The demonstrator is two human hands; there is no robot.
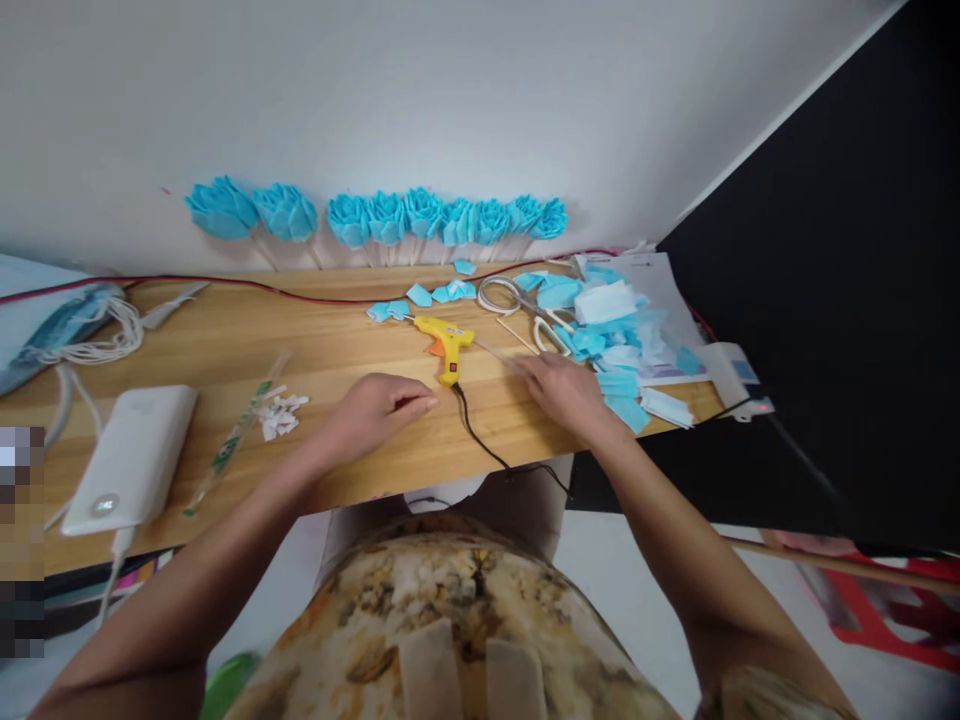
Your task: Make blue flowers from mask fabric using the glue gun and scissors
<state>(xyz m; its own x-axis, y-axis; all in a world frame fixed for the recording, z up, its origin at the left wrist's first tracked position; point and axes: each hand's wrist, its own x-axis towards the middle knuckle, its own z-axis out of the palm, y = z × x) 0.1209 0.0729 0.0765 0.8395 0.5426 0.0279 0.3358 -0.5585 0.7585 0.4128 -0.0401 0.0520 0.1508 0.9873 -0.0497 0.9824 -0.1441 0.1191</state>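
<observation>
On the desk [322, 345], the glue gun [453, 345] lies between the half-curled left hand [377, 412] and the right hand [564, 392], fingers bent by the stick [496, 352], either's hold unclear; careful work would keep the nozzle [409, 318] off the petals [387, 312].

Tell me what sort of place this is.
Probably a craft workspace: blue flowers line the wall, a yellow glue gun lies on the wooden desk, and blue scraps are piled nearby.

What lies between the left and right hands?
In the head view: a yellow glue gun, its black cord, and a thin stick running to the right hand.
</observation>
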